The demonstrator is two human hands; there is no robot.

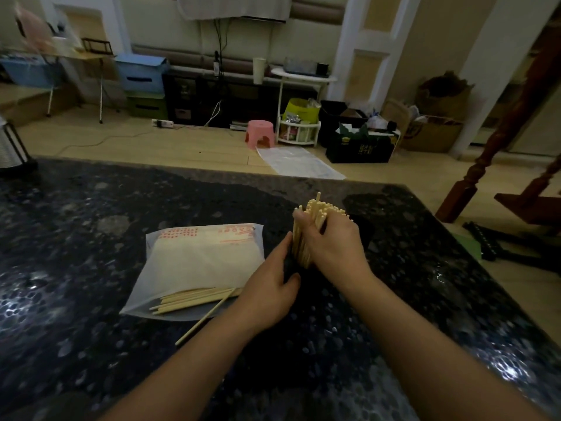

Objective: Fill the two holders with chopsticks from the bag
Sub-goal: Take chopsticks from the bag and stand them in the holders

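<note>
- Chopsticks (315,220) are standing upright in a thick bundle that we are gripping with our right hand (332,244), fingers curled round the middle of it and the pale tips fanning out above our knuckles.
- Our left hand (268,287) is lying just left of that bundle, fingers fairly straight and reaching along its lower part, thumb spread toward us; it is not clasping anything, and we cannot tell whether the fingertips are touching the sticks or something dark beneath them.
- Whatever the bundle's lower end is standing in is too dark against the table (91,226) for us to make out, so we cannot say whether a holder is there.
- We are seeing the bag (197,262) lying flat on the table to the left of our left hand, translucent white with red print on its far end, its open mouth facing us.
- More chopsticks are poking out of that mouth in a loose sheaf (194,299), right beside our left wrist.
- One single chopstick (206,317) is lying slantwise across the bag's near edge and onto the table, ending below our left forearm.
- Beyond our hands, on the floor, a pink stool (260,133) is standing well away from the table.
</note>
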